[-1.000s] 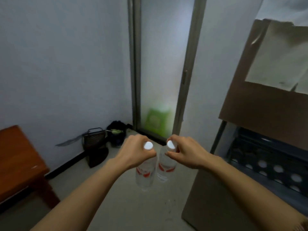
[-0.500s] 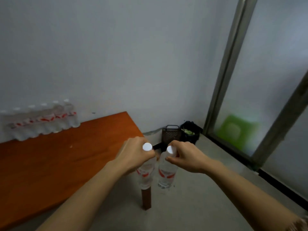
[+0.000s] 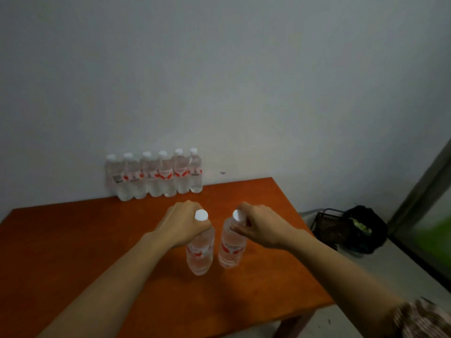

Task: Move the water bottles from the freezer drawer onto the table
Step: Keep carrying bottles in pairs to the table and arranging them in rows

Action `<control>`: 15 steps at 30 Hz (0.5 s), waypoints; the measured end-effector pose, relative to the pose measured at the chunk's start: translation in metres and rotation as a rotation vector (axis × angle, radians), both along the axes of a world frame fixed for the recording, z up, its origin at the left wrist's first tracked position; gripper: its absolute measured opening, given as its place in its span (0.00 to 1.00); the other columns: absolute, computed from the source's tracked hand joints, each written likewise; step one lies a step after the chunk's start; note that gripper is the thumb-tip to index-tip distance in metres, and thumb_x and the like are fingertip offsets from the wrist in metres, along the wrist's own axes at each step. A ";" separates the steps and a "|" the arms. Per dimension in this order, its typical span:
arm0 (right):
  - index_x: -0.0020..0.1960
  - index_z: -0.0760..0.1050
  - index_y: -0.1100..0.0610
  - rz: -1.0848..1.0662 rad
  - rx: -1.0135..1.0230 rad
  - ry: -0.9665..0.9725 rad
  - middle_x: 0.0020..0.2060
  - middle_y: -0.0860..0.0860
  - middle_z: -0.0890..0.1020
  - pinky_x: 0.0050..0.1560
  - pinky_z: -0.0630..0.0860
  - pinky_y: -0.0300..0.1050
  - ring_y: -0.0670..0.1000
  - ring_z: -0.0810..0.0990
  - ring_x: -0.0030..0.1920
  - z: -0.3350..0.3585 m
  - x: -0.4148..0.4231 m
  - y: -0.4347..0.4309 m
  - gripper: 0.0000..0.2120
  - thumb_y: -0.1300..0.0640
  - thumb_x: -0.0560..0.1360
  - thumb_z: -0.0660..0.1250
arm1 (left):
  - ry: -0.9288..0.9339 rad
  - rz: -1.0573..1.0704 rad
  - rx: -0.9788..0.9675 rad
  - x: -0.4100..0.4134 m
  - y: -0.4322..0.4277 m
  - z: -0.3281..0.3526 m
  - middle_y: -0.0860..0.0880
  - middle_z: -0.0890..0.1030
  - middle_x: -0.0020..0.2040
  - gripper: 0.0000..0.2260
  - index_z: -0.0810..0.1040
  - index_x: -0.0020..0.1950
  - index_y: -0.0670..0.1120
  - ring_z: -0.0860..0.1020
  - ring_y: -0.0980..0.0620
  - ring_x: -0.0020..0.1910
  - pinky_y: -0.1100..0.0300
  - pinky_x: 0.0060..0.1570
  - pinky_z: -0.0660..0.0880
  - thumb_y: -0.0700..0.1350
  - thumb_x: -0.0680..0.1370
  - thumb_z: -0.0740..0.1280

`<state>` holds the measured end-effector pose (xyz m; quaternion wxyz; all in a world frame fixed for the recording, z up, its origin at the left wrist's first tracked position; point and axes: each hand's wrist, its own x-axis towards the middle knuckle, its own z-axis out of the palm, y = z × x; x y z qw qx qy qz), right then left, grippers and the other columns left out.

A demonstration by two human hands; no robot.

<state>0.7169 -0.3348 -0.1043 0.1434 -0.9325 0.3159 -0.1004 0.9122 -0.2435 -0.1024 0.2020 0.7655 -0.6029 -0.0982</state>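
Observation:
My left hand [image 3: 181,225] grips the neck of a clear water bottle [image 3: 200,252] with a white cap and red label. My right hand [image 3: 260,225] grips the neck of a second, matching bottle [image 3: 230,247]. Both bottles hang upright side by side above the middle of the orange-brown wooden table [image 3: 73,252]. Whether their bases touch the tabletop I cannot tell. A row of several more water bottles [image 3: 153,175] stands on the table's far edge against the white wall. The freezer drawer is out of view.
A dark wire basket [image 3: 327,224] and a black bag [image 3: 363,229] sit on the floor by the wall, right of the table. A glass door frame [image 3: 424,191] rises at the far right. The table's right leg [image 3: 290,325] stands at the lower edge.
The view has swung left from the freezer and door to the table. Both hands carried their bottles over the tabletop, and the row of bottles by the wall came into full view.

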 end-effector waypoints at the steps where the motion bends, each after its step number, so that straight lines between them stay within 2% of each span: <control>1: 0.49 0.69 0.53 0.021 -0.005 0.000 0.41 0.49 0.78 0.37 0.76 0.49 0.50 0.76 0.39 -0.004 0.022 -0.009 0.13 0.43 0.76 0.64 | 0.009 0.011 0.004 0.022 -0.006 -0.003 0.44 0.80 0.32 0.13 0.76 0.34 0.41 0.79 0.46 0.33 0.50 0.32 0.74 0.51 0.68 0.69; 3: 0.48 0.69 0.52 0.049 -0.006 -0.005 0.41 0.49 0.77 0.36 0.74 0.46 0.49 0.75 0.38 -0.010 0.065 -0.028 0.13 0.43 0.75 0.64 | 0.040 0.033 0.028 0.065 -0.019 -0.008 0.45 0.81 0.33 0.12 0.77 0.36 0.41 0.80 0.46 0.34 0.49 0.33 0.76 0.51 0.68 0.69; 5: 0.49 0.70 0.53 0.061 0.009 -0.002 0.42 0.49 0.77 0.38 0.75 0.47 0.50 0.76 0.39 -0.014 0.106 -0.044 0.14 0.42 0.75 0.64 | 0.078 0.053 0.032 0.106 -0.029 -0.013 0.45 0.82 0.34 0.12 0.79 0.37 0.42 0.81 0.48 0.35 0.49 0.33 0.76 0.51 0.68 0.70; 9: 0.47 0.68 0.52 0.083 0.018 0.004 0.42 0.50 0.77 0.37 0.74 0.48 0.50 0.75 0.38 -0.023 0.184 -0.066 0.13 0.41 0.76 0.62 | 0.138 0.076 0.030 0.184 -0.046 -0.018 0.51 0.82 0.35 0.06 0.79 0.37 0.49 0.80 0.55 0.35 0.54 0.35 0.77 0.51 0.69 0.71; 12: 0.48 0.65 0.48 0.086 0.037 -0.023 0.46 0.51 0.79 0.36 0.69 0.44 0.48 0.74 0.39 -0.031 0.235 -0.077 0.11 0.43 0.76 0.63 | 0.159 0.035 0.042 0.238 -0.061 -0.026 0.50 0.82 0.36 0.07 0.79 0.37 0.47 0.81 0.52 0.37 0.52 0.36 0.77 0.50 0.69 0.71; 15: 0.51 0.69 0.51 0.021 0.066 -0.040 0.48 0.51 0.80 0.39 0.73 0.46 0.50 0.76 0.42 -0.038 0.286 -0.081 0.12 0.44 0.76 0.64 | 0.169 -0.003 0.077 0.290 -0.076 -0.032 0.50 0.82 0.36 0.07 0.79 0.37 0.47 0.80 0.54 0.37 0.53 0.37 0.78 0.50 0.69 0.71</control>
